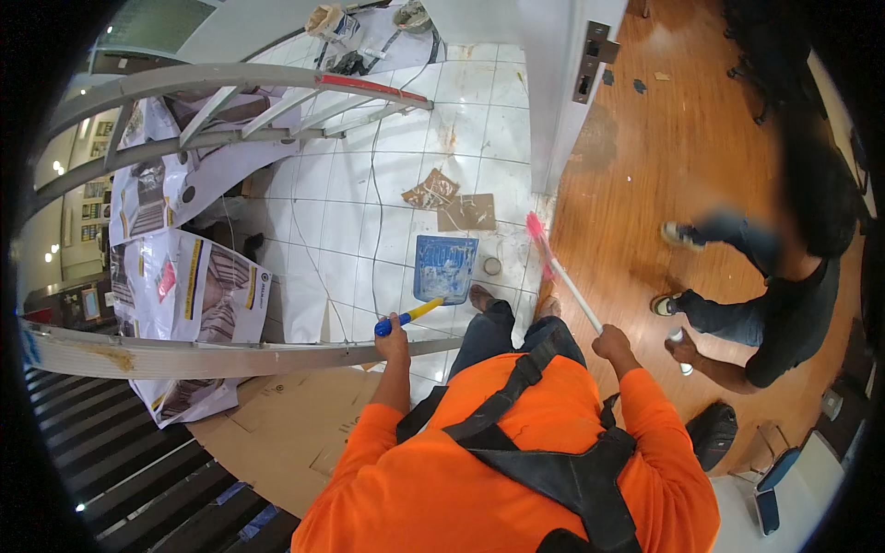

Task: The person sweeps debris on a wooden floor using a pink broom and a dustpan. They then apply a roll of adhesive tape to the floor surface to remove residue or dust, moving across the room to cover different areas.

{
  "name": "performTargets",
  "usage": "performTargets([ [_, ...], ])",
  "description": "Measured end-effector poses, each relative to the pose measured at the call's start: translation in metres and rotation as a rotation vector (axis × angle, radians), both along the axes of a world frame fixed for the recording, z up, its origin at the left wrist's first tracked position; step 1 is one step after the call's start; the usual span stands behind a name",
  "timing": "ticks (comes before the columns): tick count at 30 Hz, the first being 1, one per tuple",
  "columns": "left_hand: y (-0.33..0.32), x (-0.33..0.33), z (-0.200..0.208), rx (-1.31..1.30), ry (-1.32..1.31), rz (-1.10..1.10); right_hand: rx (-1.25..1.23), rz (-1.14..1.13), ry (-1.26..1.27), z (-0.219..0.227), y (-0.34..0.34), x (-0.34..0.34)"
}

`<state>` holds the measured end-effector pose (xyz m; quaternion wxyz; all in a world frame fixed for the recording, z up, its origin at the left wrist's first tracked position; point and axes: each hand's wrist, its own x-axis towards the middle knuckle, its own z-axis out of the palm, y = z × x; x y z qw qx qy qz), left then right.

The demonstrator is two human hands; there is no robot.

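Below, the left hand (393, 339) gripped a dustpan (445, 268) flat on tile beside the wood edge, while the right hand (612, 345) clasped a broom (560, 276).

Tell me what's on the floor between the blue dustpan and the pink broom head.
In the head view, a small round ring-like thing, maybe a tape roll, lies on the white tiles between the blue dustpan and the pink broom head.

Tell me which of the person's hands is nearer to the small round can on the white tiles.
Left. The left hand grips the dustpan handle just below-left of the small round can. The right hand, holding the broom stick, is farther away, lower right over the wood floor.
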<state>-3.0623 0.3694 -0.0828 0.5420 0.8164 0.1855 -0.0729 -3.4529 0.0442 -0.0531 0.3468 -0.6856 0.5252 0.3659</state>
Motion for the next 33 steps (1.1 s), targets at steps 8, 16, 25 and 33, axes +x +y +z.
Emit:
performTargets([
  [8,-0.007,-0.005,0.006,0.329,-0.007,-0.325,-0.175,0.226,0.002,-0.004,-0.018,0.063],
  [16,0.017,0.008,-0.01,0.244,0.046,-0.339,-0.222,0.138,-0.066,-0.064,-0.008,0.176],
  [25,0.022,0.02,-0.031,0.23,0.071,-0.31,-0.044,-0.077,-0.106,0.001,0.026,0.177],
  [33,0.012,0.032,-0.045,0.233,-0.088,-0.478,-0.003,-0.227,0.02,-0.047,0.04,0.137],
])
